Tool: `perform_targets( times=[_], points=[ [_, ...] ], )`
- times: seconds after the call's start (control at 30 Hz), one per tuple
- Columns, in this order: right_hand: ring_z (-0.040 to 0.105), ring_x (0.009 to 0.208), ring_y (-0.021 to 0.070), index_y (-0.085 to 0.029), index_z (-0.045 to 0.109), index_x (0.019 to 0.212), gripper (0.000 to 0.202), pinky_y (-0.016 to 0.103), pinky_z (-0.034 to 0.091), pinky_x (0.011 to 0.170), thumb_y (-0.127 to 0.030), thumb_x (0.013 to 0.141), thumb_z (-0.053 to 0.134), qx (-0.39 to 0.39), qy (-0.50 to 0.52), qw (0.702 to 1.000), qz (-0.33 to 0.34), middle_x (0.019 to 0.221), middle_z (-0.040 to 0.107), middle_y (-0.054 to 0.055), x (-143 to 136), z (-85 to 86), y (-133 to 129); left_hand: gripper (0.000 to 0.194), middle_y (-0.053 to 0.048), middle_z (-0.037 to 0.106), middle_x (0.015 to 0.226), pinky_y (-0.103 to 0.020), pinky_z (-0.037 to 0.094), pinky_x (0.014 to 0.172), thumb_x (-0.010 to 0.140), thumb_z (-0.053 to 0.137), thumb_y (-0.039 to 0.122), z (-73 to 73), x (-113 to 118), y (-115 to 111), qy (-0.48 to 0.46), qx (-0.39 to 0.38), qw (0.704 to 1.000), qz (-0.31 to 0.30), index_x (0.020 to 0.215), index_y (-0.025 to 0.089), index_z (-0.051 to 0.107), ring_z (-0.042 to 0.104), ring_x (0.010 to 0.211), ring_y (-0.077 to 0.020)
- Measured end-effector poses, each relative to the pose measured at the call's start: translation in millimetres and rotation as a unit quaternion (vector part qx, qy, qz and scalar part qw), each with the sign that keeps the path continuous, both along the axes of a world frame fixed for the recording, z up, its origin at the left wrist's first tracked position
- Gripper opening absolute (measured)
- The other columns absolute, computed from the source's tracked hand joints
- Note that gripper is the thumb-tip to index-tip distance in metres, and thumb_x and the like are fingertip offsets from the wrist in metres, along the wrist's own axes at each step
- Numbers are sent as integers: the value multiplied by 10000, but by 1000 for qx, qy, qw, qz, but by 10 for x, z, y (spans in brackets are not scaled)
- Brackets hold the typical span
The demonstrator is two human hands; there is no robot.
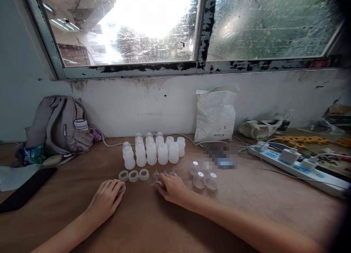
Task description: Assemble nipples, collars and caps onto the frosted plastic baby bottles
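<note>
Head view, wooden table under a grimy window: parts laid out in sorted rows, presumably for easy reach. Left hand palm-down over a screw ring at the near end of the ring row, fingers curled loosely on it; whether actually gripped, impossible to tell. Right hand at the cluster of clear teats, fingertips pinched on one teat just beside the rest. Three more screw rings in a line between the hands. Small white bottles upright in two tight ranks behind, well clear of both hands. Clear caps grouped to the right, mouths down. Grey backpack against the wall at left, dark phone near it; white bag and power strip at right.
</note>
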State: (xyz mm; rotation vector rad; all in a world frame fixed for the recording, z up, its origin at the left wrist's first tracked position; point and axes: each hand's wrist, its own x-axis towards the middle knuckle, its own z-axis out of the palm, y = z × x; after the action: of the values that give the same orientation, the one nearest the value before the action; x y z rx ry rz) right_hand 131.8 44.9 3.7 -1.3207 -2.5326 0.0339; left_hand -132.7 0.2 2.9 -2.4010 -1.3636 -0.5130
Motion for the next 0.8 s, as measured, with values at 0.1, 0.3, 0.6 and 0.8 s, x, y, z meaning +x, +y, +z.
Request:
perform_targets(
  times=[0.1,0.3,0.6,0.8],
  points=[
    [625,650,200,-170,509,965,228,253,358,546,-333,840,409,7,40,999,25,714,661,42,15,-18,2,145,-44,598,835,-312,480,693,843,400,180,-26,26,-2,-20,-21,999,-16,902,180,532,558,801,-195],
    [579,738,184,-174,518,873,135,252,395,624,-273,802,460,7,66,994,85,808,626,57,236,-42,-184,182,-31,613,854,-293,471,787,857,382,112,33,371,-32,-72,-24,988,-131,940,179,529,563,860,-164],
    [468,584,119,-175,504,870,225,208,353,537,-72,673,467,-108,241,957,120,646,517,-22,363,-157,-106,204,-60,638,910,-319,446,853,811,465,64,116,991,208,-104,-4,949,-297,986,148,528,543,977,-184],
    [468,569,108,-165,540,904,234,206,362,544,-69,727,421,-182,329,925,60,619,513,-28,375,-146,-61,243,-86,654,943,-357,432,858,773,495,56,-21,968,281,-40,22,935,-352,999,131,540,564,945,-206]
  ],
)
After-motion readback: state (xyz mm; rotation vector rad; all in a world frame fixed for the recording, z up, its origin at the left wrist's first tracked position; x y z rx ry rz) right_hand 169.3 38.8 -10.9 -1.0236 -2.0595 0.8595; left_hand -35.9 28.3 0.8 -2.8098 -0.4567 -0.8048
